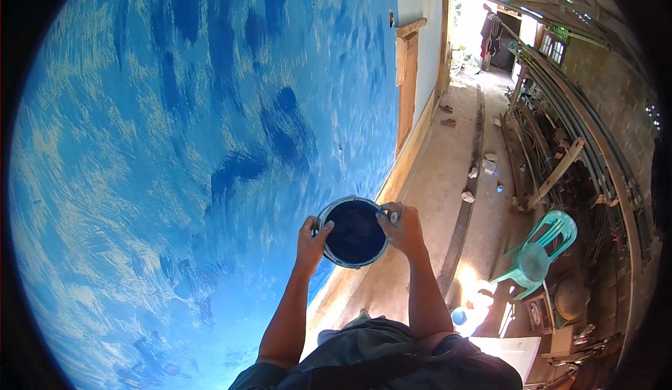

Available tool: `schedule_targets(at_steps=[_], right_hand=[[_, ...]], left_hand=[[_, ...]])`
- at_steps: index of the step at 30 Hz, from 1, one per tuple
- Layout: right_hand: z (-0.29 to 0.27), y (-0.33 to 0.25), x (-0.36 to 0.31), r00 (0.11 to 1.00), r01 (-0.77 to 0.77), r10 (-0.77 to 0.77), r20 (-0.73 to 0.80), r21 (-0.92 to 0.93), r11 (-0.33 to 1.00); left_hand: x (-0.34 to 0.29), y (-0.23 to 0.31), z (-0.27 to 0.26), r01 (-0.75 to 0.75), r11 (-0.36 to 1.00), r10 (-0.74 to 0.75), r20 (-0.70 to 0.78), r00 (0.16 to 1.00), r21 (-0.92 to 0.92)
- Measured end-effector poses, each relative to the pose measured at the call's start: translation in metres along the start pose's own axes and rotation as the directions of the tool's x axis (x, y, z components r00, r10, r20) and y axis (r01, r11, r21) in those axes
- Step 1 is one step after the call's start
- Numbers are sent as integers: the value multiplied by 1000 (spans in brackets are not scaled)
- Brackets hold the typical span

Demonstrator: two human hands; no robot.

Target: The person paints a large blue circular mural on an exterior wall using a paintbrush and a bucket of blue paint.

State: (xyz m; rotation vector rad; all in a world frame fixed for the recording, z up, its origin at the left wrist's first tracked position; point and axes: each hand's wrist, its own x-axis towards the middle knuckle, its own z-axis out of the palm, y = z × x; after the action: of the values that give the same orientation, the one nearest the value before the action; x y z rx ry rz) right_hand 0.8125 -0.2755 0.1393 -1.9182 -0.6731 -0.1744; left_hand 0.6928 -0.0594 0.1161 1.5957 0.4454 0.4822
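Observation:
Between my two hands I hold a round paint bucket (pixel 324 250) by opposite sides of its rim. Dark blue paint shows inside it, and the rim is pale. My left hand (pixel 312 241) is closed on the bucket's left side, with the thumb over the edge. My right hand (pixel 402 230) grips the upper right side, its thumb also on the rim; a small pale spot shows by its fingers, too small to name. Just left of the bucket stands a wall (pixel 140 180) covered in streaky blue paint, with darker patches.
A wooden frame (pixel 407 75) sits in the wall farther along. To the right is a green plastic chair (pixel 533 260), beside a rack of long poles and timber (pixel 588 131). Pale stone pieces (pixel 488 164) and sandals (pixel 448 122) lie on the concrete floor (pixel 427 187).

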Motion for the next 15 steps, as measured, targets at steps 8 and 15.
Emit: schedule_targets(at_steps=[8,15], right_hand=[[-22,-22,1,996,91,-91,5,-12,996],[-47,-32,6,975,148,-136,-174,55,987]], left_hand=[[-4,13,8,-148,985,149,6,989,85],[-2,19,25,-224,954,241,-64,968,201]])
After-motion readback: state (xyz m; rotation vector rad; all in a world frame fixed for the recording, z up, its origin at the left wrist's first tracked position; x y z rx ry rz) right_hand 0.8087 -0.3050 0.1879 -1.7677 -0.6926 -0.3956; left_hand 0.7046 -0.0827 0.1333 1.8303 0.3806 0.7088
